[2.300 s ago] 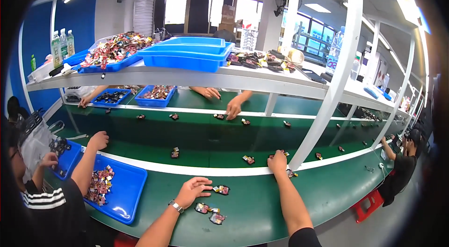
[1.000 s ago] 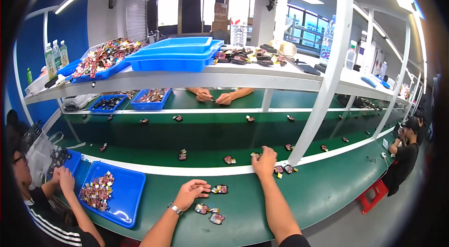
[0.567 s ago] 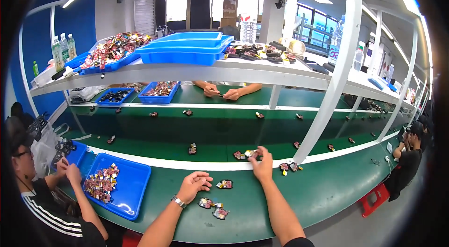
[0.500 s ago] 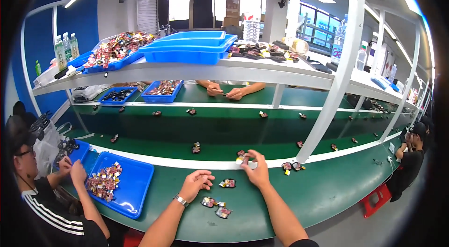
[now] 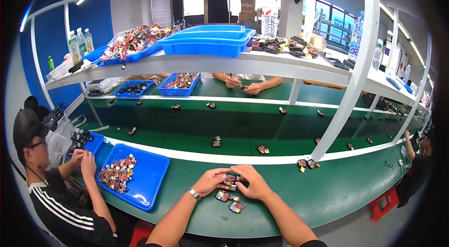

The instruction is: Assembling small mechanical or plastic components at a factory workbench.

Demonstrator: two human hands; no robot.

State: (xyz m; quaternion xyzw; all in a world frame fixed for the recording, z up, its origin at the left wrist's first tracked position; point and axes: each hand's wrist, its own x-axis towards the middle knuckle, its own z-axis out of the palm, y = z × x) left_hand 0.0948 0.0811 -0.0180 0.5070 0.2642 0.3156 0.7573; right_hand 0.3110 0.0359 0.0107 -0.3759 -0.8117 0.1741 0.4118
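Observation:
My left hand (image 5: 211, 182), with a metal-banded wristwatch (image 5: 194, 194), rests on the green bench, its curved fingers apart beside a small reddish circuit board (image 5: 229, 180) with a dark rim and pale tab. My right hand (image 5: 255, 182) arches in from the other side, its fingertips meeting the left hand's. Between its thumb and fingers is another dark-edged board (image 5: 243, 182), partly hidden. Just nearer to me lie a board with a pale tab (image 5: 223, 195) and another board (image 5: 237, 207), untouched.
A blue tray (image 5: 156, 186) of boards stands left, beside a co-worker (image 5: 56, 181) handling something small. More boards (image 5: 307, 164) lie by a shelf post (image 5: 348, 83). Boards sit spaced along the green belt (image 5: 238, 130). Blue trays (image 5: 206, 48) fill the overhead shelf; another person's hands (image 5: 243, 85) work beyond.
My right hand has come down and left with a board from near the white rail, joining my left hand over the boards. The view has shifted slightly.

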